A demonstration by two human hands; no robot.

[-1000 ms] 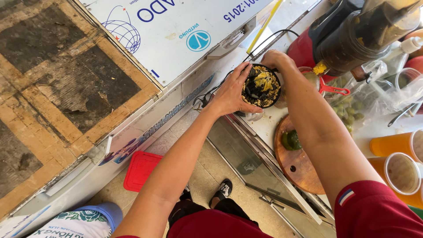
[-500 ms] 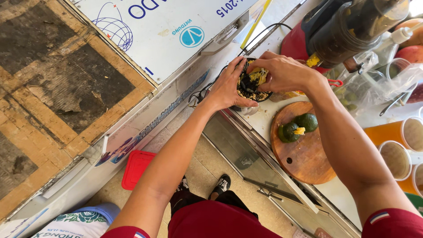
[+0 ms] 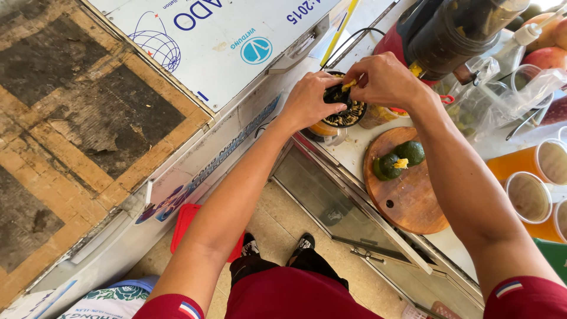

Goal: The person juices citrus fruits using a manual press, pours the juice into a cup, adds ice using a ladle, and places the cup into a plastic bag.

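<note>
My left hand [image 3: 310,97] grips a dark fruit half [image 3: 338,94] over a small black-rimmed strainer [image 3: 348,117] holding dark seeds and pulp. My right hand [image 3: 387,77] pinches at the fruit's yellow pulp from the other side, fingers closed on it. Beneath the strainer stands a cup of orange liquid [image 3: 322,129]. To the right, two green fruit halves [image 3: 398,159] lie on a round wooden cutting board [image 3: 407,201].
A dark blender jar on a red base [image 3: 455,29] stands behind my hands. Cups of orange juice [image 3: 531,177] line the right edge, with plastic bags [image 3: 502,94] and round red fruit [image 3: 546,56] beyond. A red stool [image 3: 189,221] sits on the floor, a white sign board [image 3: 224,35] at the left.
My right hand came off the counter side and joined the left at the fruit over the strainer. The view shifted, so the cutting board with the green halves shows more fully.
</note>
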